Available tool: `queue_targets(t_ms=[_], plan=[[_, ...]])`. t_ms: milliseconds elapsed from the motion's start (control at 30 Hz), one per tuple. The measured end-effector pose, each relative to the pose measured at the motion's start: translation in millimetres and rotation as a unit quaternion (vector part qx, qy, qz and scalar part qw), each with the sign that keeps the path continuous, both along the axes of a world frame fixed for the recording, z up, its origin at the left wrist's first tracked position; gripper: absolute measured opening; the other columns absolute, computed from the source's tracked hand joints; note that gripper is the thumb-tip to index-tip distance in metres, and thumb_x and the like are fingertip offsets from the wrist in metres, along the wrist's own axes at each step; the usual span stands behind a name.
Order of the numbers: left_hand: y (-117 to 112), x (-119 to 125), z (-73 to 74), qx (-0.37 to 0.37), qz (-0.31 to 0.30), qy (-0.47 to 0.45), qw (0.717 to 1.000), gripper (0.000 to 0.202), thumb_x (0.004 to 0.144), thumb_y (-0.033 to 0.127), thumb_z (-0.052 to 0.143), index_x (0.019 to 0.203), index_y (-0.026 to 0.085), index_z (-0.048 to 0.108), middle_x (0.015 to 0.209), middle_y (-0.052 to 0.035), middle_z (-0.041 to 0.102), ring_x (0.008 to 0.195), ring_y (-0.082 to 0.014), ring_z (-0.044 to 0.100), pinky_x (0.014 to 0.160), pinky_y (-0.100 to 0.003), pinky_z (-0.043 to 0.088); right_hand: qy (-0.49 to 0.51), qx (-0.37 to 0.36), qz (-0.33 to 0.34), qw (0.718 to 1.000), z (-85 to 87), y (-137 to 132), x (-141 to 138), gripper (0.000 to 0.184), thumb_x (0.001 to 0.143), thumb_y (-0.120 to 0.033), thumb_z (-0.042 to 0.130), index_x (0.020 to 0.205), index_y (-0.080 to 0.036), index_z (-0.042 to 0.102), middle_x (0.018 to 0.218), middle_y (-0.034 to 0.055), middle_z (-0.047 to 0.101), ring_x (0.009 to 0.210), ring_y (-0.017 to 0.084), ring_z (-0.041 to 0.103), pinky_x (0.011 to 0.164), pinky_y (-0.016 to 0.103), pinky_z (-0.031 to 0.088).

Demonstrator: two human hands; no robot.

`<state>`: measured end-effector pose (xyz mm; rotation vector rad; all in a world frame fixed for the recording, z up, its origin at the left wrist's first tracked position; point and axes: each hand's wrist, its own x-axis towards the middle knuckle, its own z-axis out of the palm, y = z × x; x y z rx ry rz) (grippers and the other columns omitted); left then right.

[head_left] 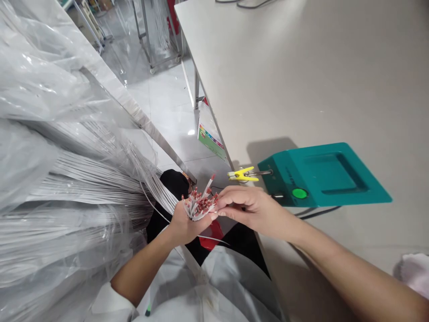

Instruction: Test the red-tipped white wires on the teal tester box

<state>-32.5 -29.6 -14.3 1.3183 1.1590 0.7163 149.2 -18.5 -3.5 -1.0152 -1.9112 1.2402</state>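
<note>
A thick bundle of thin white wires [203, 206] stands gathered in my left hand [186, 226], which is wrapped round it just below the tips. The wire ends are reddish-brown and point up toward me; one wire sticks up above the others. At the bundle's right side, my right hand [246, 205] is closed in a pinch, thumb and fingertips touching the outer wire ends. Exactly how many wires are between those fingers is hidden. From the bundle, the wires run back to the left in long grey-white strands [100, 188].
Clear plastic sheeting [36, 80] covers the strands at left, beside a metal rail [161, 143]. On the table [284, 67] at right lies a teal device [335, 174] with a green button [299, 193] and a yellow clip [243, 174] jutting over the table's edge.
</note>
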Motion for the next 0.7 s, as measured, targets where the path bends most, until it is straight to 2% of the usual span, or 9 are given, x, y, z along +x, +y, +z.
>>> queue_targets(t_ms=[100,233,300,400,500,567,633,700], plan=[[2,-7,1.3,0.0,-0.011,-0.009,1.0,0.012,0.067,0.028,0.065,0.064,0.015,0.064,0.07,-0.0044,0.063,0.069,-0.0162,0.058,0.068,-0.029,0.047,0.104,-0.127,-0.03,0.986,-4.0,-4,-10,0.015,0.078,-0.03,0.06,0.074,-0.016,0.064,0.074,0.002,0.059,0.06,0.008,0.055,0.053,0.021,0.047],[2,-11,-6.2,-0.003,0.01,-0.047,0.999,0.018,0.069,0.033,0.063,0.066,0.015,0.063,0.063,-0.0031,0.059,0.061,-0.0133,0.052,0.058,-0.026,0.044,0.239,-0.307,-0.097,0.916,-12.8,-11,-24,0.02,0.068,-0.035,0.07,0.073,-0.016,0.064,0.068,-0.0015,0.056,0.052,0.006,0.051,0.045,0.02,0.047],[1,-10,-10.9,-0.006,0.019,-0.06,0.998,0.021,0.07,0.035,0.062,0.067,0.015,0.063,0.061,-0.002,0.057,0.057,-0.0119,0.05,0.056,-0.026,0.042,0.268,-0.354,-0.127,0.887,-16.4,-13,-29,0.022,0.064,-0.035,0.073,0.072,-0.016,0.065,0.061,-0.0031,0.056,0.047,0.005,0.048,0.043,0.019,0.045],[-1,-5,-14.7,-0.015,0.047,-0.074,0.996,0.024,0.069,0.039,0.062,0.069,0.015,0.062,0.061,-0.0018,0.056,0.058,-0.0122,0.05,0.056,-0.026,0.042,0.289,-0.388,-0.165,0.86,-18.4,-15,-32,0.025,0.06,-0.037,0.075,0.071,-0.016,0.067,0.053,-0.0041,0.055,0.042,0.004,0.045,0.04,0.019,0.042],[-2,0,-15.3,-0.034,0.08,-0.077,0.993,0.026,0.065,0.04,0.065,0.068,0.015,0.061,0.057,0.0001,0.053,0.055,-0.0108,0.048,0.053,-0.025,0.041,0.284,-0.375,-0.188,0.862,-17.4,-15,-33,0.027,0.058,-0.039,0.076,0.07,-0.015,0.068,0.052,-0.003,0.057,0.041,0.005,0.044,0.041,0.02,0.041],[-2,3,-15.9,-0.046,0.092,-0.076,0.992,0.026,0.064,0.04,0.066,0.068,0.015,0.061,0.054,0.0019,0.05,0.051,-0.0096,0.046,0.051,-0.024,0.039,0.257,-0.327,-0.2,0.887,-16.4,-15,-33,0.025,0.062,-0.039,0.073,0.069,-0.016,0.067,0.058,-0.0015,0.059,0.042,0.005,0.045,0.042,0.021,0.042],[-2,4,-16.8,-0.051,0.099,-0.081,0.99,0.024,0.065,0.039,0.065,0.071,0.015,0.061,0.053,0.0026,0.05,0.05,-0.0094,0.046,0.051,-0.024,0.039,0.212,-0.24,-0.218,0.922,-16.0,-16,-32,0.02,0.069,-0.036,0.068,0.069,-0.017,0.066,0.065,0.0,0.061,0.044,0.006,0.048,0.044,0.022,0.044],[-2,5,-16.5,-0.048,0.097,-0.081,0.991,0.022,0.068,0.037,0.063,0.073,0.015,0.061,0.053,0.0026,0.051,0.05,-0.0094,0.047,0.052,-0.024,0.039,0.149,-0.111,-0.239,0.953,-16.4,-18,-30,0.014,0.076,-0.03,0.062,0.071,-0.017,0.066,0.069,0.0018,0.062,0.051,0.008,0.053,0.048,0.023,0.046]])
